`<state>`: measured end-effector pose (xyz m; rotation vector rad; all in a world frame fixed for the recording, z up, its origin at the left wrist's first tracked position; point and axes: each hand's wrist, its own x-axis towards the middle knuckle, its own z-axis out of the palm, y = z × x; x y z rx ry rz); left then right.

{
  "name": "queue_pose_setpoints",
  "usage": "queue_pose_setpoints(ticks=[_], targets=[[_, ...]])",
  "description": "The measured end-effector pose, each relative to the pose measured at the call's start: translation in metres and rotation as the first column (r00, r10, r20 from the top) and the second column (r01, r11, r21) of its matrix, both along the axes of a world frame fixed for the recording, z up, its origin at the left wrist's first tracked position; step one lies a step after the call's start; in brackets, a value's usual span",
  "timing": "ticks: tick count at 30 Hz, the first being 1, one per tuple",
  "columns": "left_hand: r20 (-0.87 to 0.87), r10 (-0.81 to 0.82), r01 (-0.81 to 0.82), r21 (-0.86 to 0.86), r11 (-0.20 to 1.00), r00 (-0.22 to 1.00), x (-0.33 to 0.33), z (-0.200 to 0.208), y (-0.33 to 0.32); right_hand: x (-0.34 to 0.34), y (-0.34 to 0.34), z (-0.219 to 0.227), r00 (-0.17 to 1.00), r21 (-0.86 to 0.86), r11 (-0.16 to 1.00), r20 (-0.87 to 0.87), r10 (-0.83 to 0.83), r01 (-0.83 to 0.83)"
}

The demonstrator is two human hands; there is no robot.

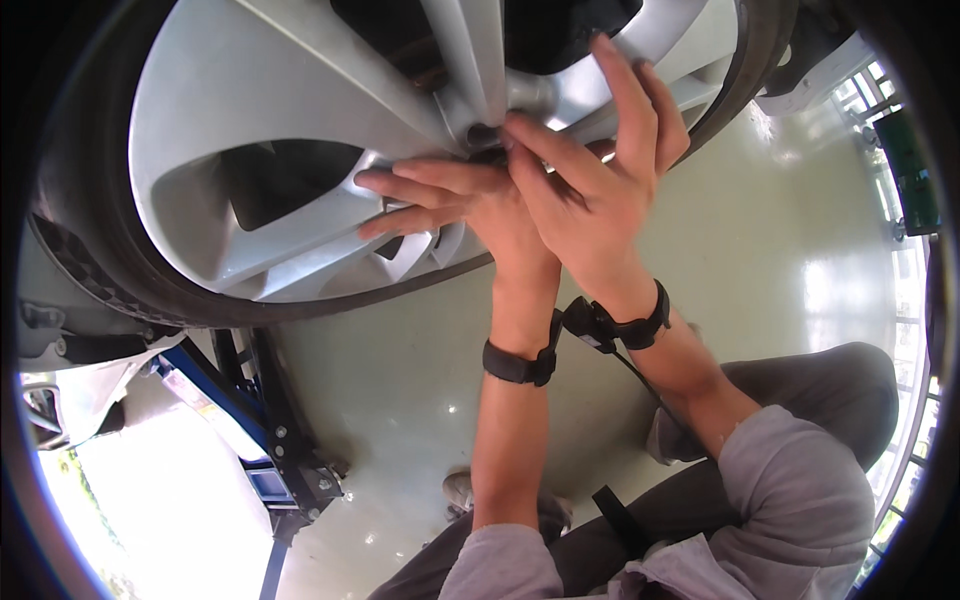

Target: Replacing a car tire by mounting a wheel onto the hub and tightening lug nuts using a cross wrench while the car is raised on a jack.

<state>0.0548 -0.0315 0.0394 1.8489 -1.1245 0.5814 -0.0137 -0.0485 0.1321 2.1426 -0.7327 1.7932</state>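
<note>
A silver multi-spoke alloy wheel point(330, 110) with a dark tyre point(330, 305) fills the upper part of the view. Its hub area, with a dark round hole point(481, 134), lies just beyond my fingertips. My left hand point(500, 215) rests against the spokes below that hole, three fingers stretched out and apart; its thumb and index finger are mostly hidden. Crossing close over it, my right hand point(600, 185) brings thumb and index fingertip together at the hole's edge. Whatever sits in that pinch is too small or covered to name. Its other fingers point up, away from the wheel.
A blue and black metal lift arm point(245, 420) stands at the lower left, under car bodywork point(90, 365). Pale glossy floor point(390, 400) stretches beneath. My bent knee point(840, 390) is at the right. Black bands point(520, 365) circle both wrists, and a cable runs from the right one.
</note>
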Motion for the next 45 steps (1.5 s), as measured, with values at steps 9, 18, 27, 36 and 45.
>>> queue_pose_setpoints(ticks=[9,18,27,36,45], targets=[[-0.190,-0.147,0.144,-0.030,0.989,0.971,-0.001,0.009,0.011,-0.012,0.009,0.018,0.975,0.173,0.984,-0.224,-0.005,0.045],[-0.034,0.063,-0.069,-0.225,0.972,0.997,0.002,0.023,0.004,0.001,0.007,0.010,0.979,0.072,0.996,-0.199,-0.044,0.059],[-0.011,0.097,-0.097,-0.250,0.963,0.995,0.000,0.028,0.001,-0.013,0.011,0.005,0.978,0.176,0.984,-0.208,0.016,0.021],[-0.004,0.124,-0.121,-0.259,0.958,0.992,0.001,0.028,0.002,-0.009,0.010,0.001,0.983,0.163,0.987,-0.182,0.029,0.001],[-0.003,0.156,-0.151,-0.270,0.951,0.988,0.002,0.032,0.000,-0.011,0.004,0.001,0.970,0.008,1.000,-0.245,-0.004,0.006]])
